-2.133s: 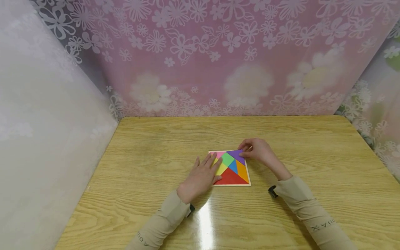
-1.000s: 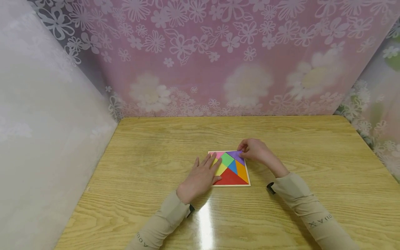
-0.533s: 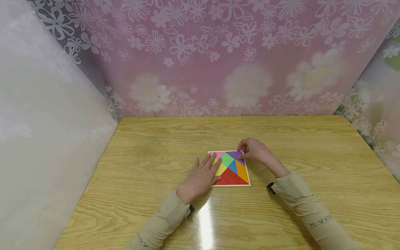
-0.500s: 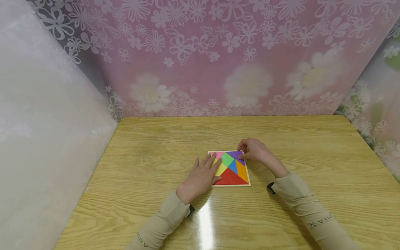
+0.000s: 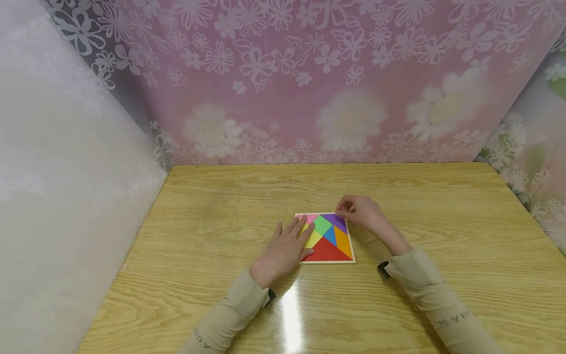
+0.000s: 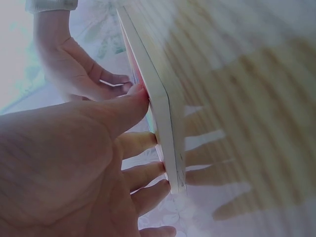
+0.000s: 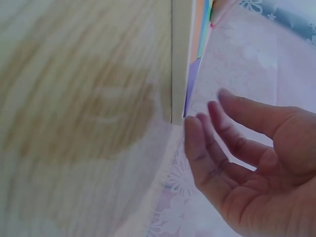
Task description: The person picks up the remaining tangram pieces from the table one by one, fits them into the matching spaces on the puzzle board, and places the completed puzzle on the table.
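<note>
A square tangram puzzle (image 5: pixel 325 250) lies on the wooden table in a pale wooden tray (image 5: pixel 329 262). Its pieces sit side by side: red, yellow, pink, green, blue, orange and a purple triangle (image 5: pixel 334 219) at the far right corner. My left hand (image 5: pixel 283 253) rests with spread fingers over the tray's left part, hiding some yellow and pink. In the left wrist view its thumb (image 6: pixel 126 108) lies on the near edge. My right hand (image 5: pixel 362 212) is at the far right corner. In the right wrist view its fingers are loosely bent, the thumb (image 7: pixel 247 108) apart, nothing between them.
The wooden table (image 5: pixel 212 211) spreads around the tray. A pink flowered curtain (image 5: pixel 274 98) hangs along its far edge, and a pale wall covering (image 5: pixel 79 172) stands at the left. Light reflects off the tabletop near the front.
My right thumb has lifted off the purple triangle and moved towards the corner. A second ago the triangle looked slightly askew; now it lies level with the others. My left hand has stayed put.
</note>
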{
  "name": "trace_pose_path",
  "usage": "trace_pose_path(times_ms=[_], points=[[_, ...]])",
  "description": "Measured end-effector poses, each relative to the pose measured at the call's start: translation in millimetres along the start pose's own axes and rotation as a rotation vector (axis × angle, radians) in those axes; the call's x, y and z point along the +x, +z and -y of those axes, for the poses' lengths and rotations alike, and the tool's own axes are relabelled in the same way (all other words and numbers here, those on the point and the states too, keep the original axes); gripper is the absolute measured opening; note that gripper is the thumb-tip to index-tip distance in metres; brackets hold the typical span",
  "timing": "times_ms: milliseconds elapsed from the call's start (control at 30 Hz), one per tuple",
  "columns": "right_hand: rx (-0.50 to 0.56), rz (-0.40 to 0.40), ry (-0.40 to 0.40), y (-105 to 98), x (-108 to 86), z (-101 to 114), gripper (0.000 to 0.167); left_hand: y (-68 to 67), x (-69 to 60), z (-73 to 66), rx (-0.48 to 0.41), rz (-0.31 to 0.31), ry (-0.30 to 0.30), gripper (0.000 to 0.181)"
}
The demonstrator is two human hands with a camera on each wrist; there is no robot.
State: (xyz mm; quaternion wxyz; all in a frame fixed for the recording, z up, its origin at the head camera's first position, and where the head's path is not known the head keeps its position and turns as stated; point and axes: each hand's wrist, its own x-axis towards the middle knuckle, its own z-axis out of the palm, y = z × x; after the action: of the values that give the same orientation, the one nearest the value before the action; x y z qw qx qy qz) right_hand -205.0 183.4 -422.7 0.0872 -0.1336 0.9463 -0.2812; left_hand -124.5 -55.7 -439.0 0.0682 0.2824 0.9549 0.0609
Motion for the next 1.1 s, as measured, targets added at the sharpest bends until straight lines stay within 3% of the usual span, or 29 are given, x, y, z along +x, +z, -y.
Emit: trace_pose_path(times_ms=[267,500,700,867,1100], points=[[0.020,-0.245,-0.051,-1,-13.8,0,0.016,0.0,3.7,3.8,-0.027,0.015,0.015,0.063],[-0.003,-0.424,-0.173,-1,-23.6,7,0.009,-1.3,3.8,6.7,-0.026,-0.016,0.034,0.065],[-0.056,-0.433,-0.219,3,-30.7,12,0.004,-2.5,5.9,10.8,-0.074,-0.040,0.005,0.068],[-0.095,-0.396,-0.220,8,-39.0,15,0.013,-2.2,7.9,14.1,-0.068,-0.144,-0.037,0.061],[-0.138,-0.458,-0.249,14,-45.3,14,0.024,-4.8,12.6,13.9,-0.120,-0.280,-0.107,0.062]])
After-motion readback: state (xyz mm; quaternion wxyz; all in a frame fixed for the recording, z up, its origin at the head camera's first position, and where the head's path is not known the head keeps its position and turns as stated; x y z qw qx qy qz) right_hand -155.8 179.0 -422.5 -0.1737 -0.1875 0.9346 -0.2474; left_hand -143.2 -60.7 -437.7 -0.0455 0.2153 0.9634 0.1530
